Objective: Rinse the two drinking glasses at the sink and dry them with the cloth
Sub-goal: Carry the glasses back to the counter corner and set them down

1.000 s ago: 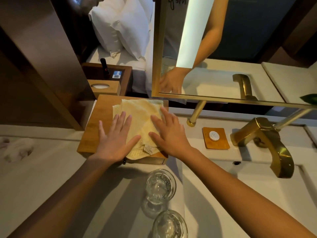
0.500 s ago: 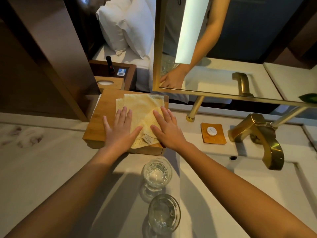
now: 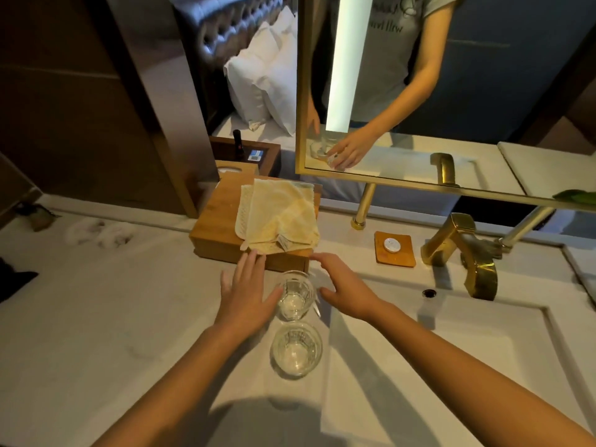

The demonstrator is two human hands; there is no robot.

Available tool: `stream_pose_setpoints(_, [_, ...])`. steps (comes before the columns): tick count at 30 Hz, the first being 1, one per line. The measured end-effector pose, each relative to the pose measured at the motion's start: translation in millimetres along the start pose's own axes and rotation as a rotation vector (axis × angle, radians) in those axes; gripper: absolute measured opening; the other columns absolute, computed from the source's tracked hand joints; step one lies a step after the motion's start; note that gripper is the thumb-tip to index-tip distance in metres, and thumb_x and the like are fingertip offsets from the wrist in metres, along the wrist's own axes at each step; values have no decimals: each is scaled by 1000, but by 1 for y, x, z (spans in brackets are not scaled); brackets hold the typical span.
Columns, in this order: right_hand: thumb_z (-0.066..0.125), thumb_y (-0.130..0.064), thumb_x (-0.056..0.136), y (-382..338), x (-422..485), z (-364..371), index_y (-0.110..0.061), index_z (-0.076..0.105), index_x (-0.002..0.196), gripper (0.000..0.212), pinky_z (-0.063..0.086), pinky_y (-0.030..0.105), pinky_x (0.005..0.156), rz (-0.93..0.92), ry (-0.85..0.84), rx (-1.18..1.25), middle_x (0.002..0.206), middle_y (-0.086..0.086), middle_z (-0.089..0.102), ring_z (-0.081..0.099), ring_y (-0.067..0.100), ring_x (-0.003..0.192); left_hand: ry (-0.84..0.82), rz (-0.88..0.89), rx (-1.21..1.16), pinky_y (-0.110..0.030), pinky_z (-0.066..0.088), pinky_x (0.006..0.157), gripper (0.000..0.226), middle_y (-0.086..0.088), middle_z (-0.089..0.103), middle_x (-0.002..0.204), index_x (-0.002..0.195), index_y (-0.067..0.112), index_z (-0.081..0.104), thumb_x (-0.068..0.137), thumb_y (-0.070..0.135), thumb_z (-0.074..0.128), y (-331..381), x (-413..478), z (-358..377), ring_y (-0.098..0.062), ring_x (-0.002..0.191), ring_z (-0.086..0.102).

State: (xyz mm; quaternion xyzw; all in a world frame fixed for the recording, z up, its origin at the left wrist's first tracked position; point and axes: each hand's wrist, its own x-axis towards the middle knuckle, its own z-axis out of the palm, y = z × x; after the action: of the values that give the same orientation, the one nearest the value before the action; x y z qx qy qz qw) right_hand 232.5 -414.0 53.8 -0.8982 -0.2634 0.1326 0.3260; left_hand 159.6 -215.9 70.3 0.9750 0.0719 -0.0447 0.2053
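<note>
Left hand (image 3: pixel 246 293) and right hand (image 3: pixel 346 290), both spread, flank far glass (image 3: pixel 295 296), seemingly untouched.

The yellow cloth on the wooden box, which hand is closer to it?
Left. The left hand has its fingertips at the yellow cloth's near edge; the right hand sits further right, below the box corner.

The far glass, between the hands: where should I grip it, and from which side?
Grip the far glass around its side wall, from the right with the right hand. It stands upright, mouth up. The near glass crowds its front and the left hand its left.
</note>
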Motion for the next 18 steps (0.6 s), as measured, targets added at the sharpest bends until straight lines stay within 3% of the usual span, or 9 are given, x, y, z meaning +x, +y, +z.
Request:
stream_pose_setpoints(4, [69, -16, 84, -9, -9, -2, -21, 33, 147, 72, 38, 40, 111, -134, -109, -171, 152, 7, 34, 36, 24, 137, 14, 22, -122, -38, 19, 116, 89, 0, 17, 158, 150, 20, 6, 83, 56, 54, 21, -48, 10, -20, 144, 21])
stream_pose_setpoints(8, [80, -24, 74, -18, -4, 1, -26, 16, 152, 101, 38, 43, 111, -203, -267, -368, 160, 8, 15, 23, 28, 144, -33, -61, -162, -38, 39, 105, 109, 3, 22, 154, 148, 25, 2, 67, 63, 65, 43, -70, 18, -20, 132, 41])
stream_pose_setpoints(11, [82, -28, 72, -23, 3, 6, -25, 12, 154, 108, 35, 43, 113, -243, -304, -412, 161, 9, 12, 18, 28, 146, 15, -130, -146, -40, 44, 101, 120, 4, 16, 154, 147, 27, -3, 60, 67, 68, 50, -72, 26, -20, 131, 43])
stream_pose_setpoints(14, [83, -27, 71, -20, 10, 13, -25, 12, 154, 109, 41, 45, 108, -246, -295, -365, 159, 8, 17, 24, 28, 143, -18, -177, -118, -40, 45, 100, 126, 3, 15, 154, 147, 25, -7, 58, 65, 72, 52, -79, 39, -20, 131, 42])
stream_pose_setpoints(18, [81, -33, 74, -16, 13, 20, -24, 13, 153, 105, 49, 40, 100, -254, -249, -341, 151, 8, 24, 36, 26, 133, -41, -224, -82, -34, 47, 94, 109, 1, 34, 142, 145, 22, 9, 63, 55, 72, 51, -89, 51, -19, 122, 48])
